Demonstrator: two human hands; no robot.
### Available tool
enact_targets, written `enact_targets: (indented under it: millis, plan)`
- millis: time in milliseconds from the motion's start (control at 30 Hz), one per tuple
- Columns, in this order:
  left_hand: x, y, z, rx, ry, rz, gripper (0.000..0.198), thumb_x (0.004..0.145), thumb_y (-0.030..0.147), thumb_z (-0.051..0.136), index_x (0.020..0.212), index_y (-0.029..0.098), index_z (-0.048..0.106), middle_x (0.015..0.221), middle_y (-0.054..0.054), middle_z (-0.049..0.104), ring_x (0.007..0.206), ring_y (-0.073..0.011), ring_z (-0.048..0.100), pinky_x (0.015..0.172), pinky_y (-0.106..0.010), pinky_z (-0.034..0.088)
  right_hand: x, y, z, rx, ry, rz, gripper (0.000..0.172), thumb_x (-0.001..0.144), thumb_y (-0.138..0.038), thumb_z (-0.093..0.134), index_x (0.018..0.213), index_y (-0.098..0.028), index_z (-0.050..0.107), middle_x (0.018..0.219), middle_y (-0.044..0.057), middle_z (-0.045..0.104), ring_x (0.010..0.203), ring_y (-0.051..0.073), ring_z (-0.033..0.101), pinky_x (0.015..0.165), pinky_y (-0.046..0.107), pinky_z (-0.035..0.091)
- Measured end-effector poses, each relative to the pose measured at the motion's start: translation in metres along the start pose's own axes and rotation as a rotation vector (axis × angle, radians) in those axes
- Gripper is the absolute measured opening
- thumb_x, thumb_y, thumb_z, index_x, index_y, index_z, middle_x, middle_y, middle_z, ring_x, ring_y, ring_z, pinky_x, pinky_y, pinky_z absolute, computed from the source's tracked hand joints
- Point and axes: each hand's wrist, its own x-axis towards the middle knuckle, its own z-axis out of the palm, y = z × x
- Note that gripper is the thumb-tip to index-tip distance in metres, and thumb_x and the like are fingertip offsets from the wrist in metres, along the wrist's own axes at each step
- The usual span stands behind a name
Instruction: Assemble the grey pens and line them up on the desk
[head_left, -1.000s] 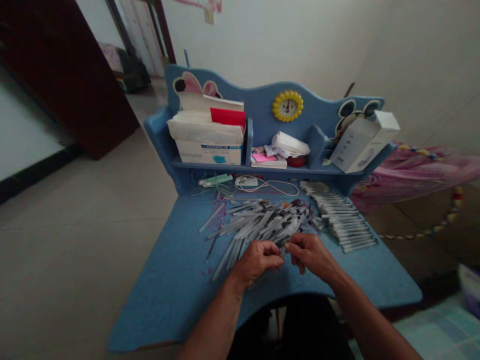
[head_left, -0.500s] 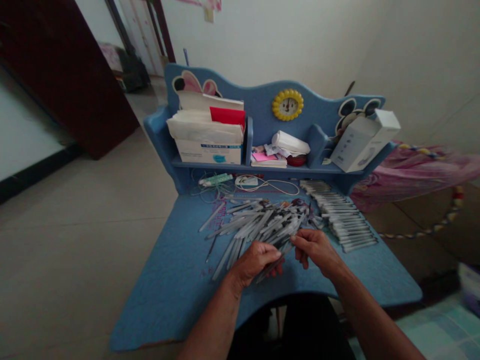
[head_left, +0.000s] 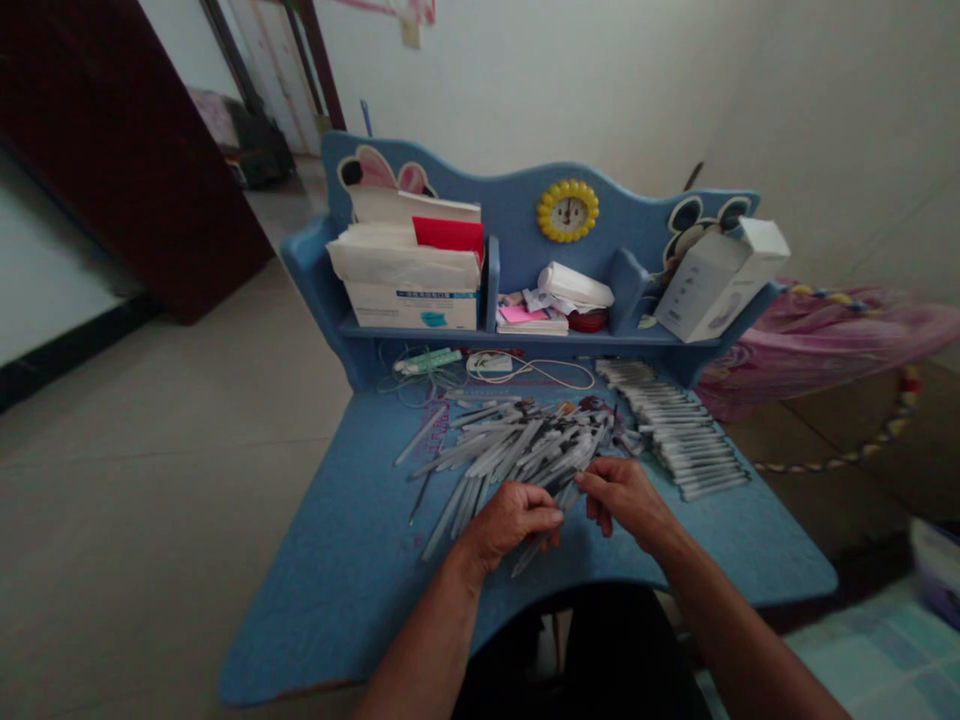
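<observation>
Close to the desk's front edge, my left hand (head_left: 517,520) is closed around a translucent pen (head_left: 531,553), whose lower end sticks out below the fingers. My right hand (head_left: 622,495) pinches near the upper end of that pen, thumb and forefinger together; the rest of its fingers are curled. Just beyond both hands lies a loose pile of pens (head_left: 510,445), clear barrels with some dark parts, pointing mostly the same way. To the right, a neat row of pens (head_left: 686,440) lies side by side, running toward the back of the desk.
The blue desk (head_left: 322,600) has a shelf holding a mask box (head_left: 412,307), a white roll (head_left: 576,285) and a white carton (head_left: 712,285). A yellow flower-shaped clock (head_left: 568,211) is on its back panel. A looped white cord (head_left: 562,378) lies behind the pile.
My left hand stays closed on the pen, and my right hand has shifted slightly toward it. The whole view has moved a little; the pile and row look the same.
</observation>
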Motion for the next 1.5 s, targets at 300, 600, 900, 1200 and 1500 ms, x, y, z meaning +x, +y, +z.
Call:
enact_targets:
  millis: [300,600,900,1200,1500]
  plan:
    - [0.001,0.000,0.001,-0.010,0.014,-0.042,0.011,0.066,0.025,0.062,0.065,0.014,0.062,0.054,0.000,0.062,0.045,-0.0095,0.051,0.045,-0.021,0.033,-0.001,-0.003,0.001,-0.033,0.018,0.002,0.029,0.077,-0.037,0.052,0.055,-0.018,0.048,0.040,-0.005,0.053,0.025,0.006,0.042,0.027,0.017,0.027]
    - [0.000,-0.001,-0.001,-0.102,0.042,-0.052,0.015,0.065,0.026,0.066,0.070,0.012,0.063,0.057,-0.002,0.065,0.047,-0.0097,0.053,0.047,-0.021,0.037,-0.001,0.005,-0.010,0.023,0.069,-0.025,0.037,0.079,-0.051,0.049,0.064,-0.017,0.051,0.044,-0.004,0.057,0.027,0.007,0.045,0.029,0.018,0.028]
    - [0.002,0.001,-0.003,-0.299,0.168,-0.027,0.020,0.066,0.028,0.068,0.073,0.011,0.061,0.068,-0.005,0.067,0.054,-0.0109,0.058,0.051,-0.021,0.040,-0.011,0.046,-0.024,0.031,0.093,0.095,0.035,0.077,-0.048,0.051,0.057,-0.018,0.047,0.044,-0.004,0.056,0.028,0.008,0.045,0.031,0.019,0.029]
    - [0.002,0.003,-0.003,-0.344,0.171,-0.016,0.021,0.064,0.025,0.070,0.078,0.011,0.062,0.071,-0.005,0.067,0.057,-0.0124,0.060,0.053,-0.022,0.042,-0.011,0.055,-0.023,0.017,0.080,0.089,0.033,0.077,-0.046,0.050,0.060,-0.018,0.048,0.045,-0.005,0.056,0.028,0.007,0.044,0.030,0.018,0.026]
    - [0.002,0.012,-0.008,-0.408,0.217,0.043,0.018,0.062,0.020,0.071,0.077,0.012,0.065,0.074,-0.004,0.067,0.060,-0.0118,0.059,0.055,-0.022,0.044,-0.001,0.056,-0.028,-0.294,0.196,0.017,0.026,0.081,-0.037,0.043,0.068,-0.019,0.055,0.048,-0.004,0.055,0.032,0.010,0.047,0.033,0.021,0.032]
